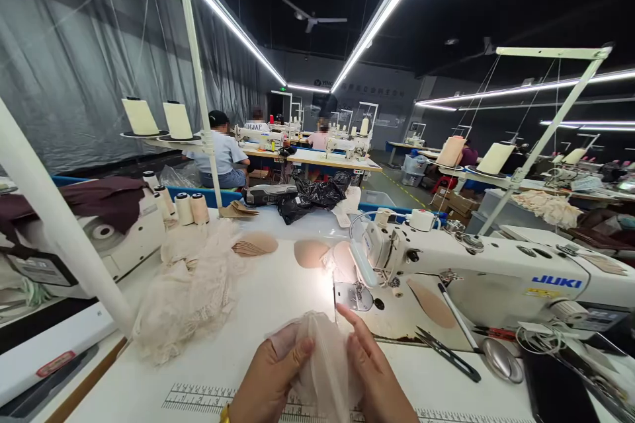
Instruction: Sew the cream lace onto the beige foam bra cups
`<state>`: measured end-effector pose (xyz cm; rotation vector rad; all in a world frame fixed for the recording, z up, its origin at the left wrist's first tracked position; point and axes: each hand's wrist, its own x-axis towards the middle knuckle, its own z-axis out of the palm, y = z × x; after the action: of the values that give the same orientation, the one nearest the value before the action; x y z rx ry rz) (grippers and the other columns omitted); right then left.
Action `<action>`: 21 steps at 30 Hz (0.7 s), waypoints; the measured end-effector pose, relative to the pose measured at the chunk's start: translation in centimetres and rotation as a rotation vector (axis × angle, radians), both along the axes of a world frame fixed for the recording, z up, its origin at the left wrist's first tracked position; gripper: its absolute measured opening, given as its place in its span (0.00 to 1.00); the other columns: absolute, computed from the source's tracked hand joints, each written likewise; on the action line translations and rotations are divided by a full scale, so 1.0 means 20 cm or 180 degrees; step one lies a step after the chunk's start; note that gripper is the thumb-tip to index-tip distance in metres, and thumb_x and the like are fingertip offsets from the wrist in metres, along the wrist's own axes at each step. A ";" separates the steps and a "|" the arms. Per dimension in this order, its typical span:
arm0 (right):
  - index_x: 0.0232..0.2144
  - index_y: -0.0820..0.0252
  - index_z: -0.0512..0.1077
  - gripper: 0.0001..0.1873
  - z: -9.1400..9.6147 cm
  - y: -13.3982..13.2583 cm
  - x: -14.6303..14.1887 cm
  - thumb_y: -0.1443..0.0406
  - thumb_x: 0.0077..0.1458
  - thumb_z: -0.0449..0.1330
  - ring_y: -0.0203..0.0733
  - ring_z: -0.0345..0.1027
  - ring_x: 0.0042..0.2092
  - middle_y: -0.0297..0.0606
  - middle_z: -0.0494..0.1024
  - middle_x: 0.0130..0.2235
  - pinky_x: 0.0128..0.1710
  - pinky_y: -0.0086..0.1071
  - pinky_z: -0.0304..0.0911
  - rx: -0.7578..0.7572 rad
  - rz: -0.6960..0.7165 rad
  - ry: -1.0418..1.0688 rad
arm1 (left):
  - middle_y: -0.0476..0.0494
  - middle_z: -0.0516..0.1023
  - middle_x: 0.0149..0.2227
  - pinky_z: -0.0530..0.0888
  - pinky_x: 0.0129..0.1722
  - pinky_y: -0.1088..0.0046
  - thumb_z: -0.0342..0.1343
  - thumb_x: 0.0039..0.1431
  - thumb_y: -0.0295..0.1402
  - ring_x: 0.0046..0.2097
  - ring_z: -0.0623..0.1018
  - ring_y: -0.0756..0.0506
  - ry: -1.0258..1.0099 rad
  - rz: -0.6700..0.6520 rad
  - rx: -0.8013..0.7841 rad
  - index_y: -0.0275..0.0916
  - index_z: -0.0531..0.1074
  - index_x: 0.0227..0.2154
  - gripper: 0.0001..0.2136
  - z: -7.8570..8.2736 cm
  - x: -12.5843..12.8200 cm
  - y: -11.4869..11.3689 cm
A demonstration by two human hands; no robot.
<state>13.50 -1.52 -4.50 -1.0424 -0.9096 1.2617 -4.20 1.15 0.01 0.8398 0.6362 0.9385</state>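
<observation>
The person's bare left hand (274, 373) pinches a sheer cream piece of fabric (325, 360), its grip closed with the thumb pressed on top. The bare right hand (374, 373) meets the cloth's other side, index finger stretched forward; whether its grip closes behind cannot be told. The fabric is over the white table (278, 291), before the white JUKI sewing machine (476, 271). A heap of cream lace (193, 297) lies left, black metal thread snips (449, 353) right

Lace pile (198, 297) blocks left, sewing machine (496, 277) blocks right, with passage over the tabletop (282, 284) between.
</observation>
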 end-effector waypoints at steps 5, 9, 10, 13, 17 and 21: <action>0.66 0.52 0.62 0.51 -0.09 -0.02 -0.10 0.48 0.47 0.79 0.50 0.81 0.39 0.36 0.84 0.36 0.44 0.41 0.74 -0.0012 -0.0148 0.0769 | 0.33 0.87 0.43 0.77 0.55 0.54 0.78 0.48 0.44 0.50 0.84 0.30 -0.0249 0.0056 -0.0331 0.36 0.86 0.46 0.24 -0.02 -0.01 0.04; 0.65 0.53 0.63 0.50 -0.12 -0.03 -0.11 0.48 0.47 0.79 0.48 0.80 0.39 0.35 0.84 0.36 0.42 0.38 0.73 0.0106 -0.0367 0.0649 | 0.33 0.87 0.45 0.79 0.54 0.57 0.79 0.46 0.42 0.51 0.84 0.30 -0.0449 0.0369 -0.0619 0.35 0.86 0.42 0.23 -0.03 0.03 0.06; 0.65 0.53 0.63 0.49 -0.13 -0.03 -0.11 0.47 0.48 0.78 0.47 0.80 0.38 0.36 0.84 0.36 0.42 0.37 0.72 0.0142 -0.0389 0.0598 | 0.33 0.87 0.45 0.79 0.53 0.57 0.79 0.46 0.42 0.50 0.84 0.30 -0.0464 0.0452 -0.0645 0.35 0.86 0.42 0.22 -0.03 0.04 0.06; 0.64 0.52 0.63 0.48 -0.15 -0.02 -0.12 0.46 0.48 0.78 0.46 0.79 0.39 0.37 0.85 0.39 0.44 0.37 0.72 0.0259 -0.0440 0.0604 | 0.33 0.88 0.44 0.80 0.53 0.57 0.80 0.44 0.39 0.50 0.85 0.30 -0.0481 0.0590 -0.0697 0.35 0.86 0.40 0.20 -0.03 0.07 0.06; 0.64 0.50 0.64 0.47 -0.17 -0.01 -0.12 0.46 0.48 0.78 0.47 0.79 0.41 0.37 0.85 0.40 0.47 0.39 0.72 0.0322 -0.0469 0.0692 | 0.32 0.88 0.46 0.80 0.54 0.57 0.82 0.41 0.37 0.50 0.85 0.30 -0.0503 0.0580 -0.0783 0.34 0.87 0.39 0.21 -0.03 0.08 0.07; 0.64 0.51 0.64 0.47 -0.17 -0.01 -0.12 0.47 0.48 0.78 0.47 0.79 0.40 0.37 0.85 0.40 0.46 0.40 0.72 0.0295 -0.0459 0.0751 | 0.33 0.88 0.47 0.79 0.57 0.60 0.84 0.36 0.36 0.54 0.83 0.30 -0.0538 0.0625 -0.0903 0.35 0.88 0.39 0.24 -0.02 0.08 0.06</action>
<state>11.11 -1.78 -7.91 -0.8502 -0.6932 1.1819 -2.55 2.44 -0.44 0.4461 0.6936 1.0548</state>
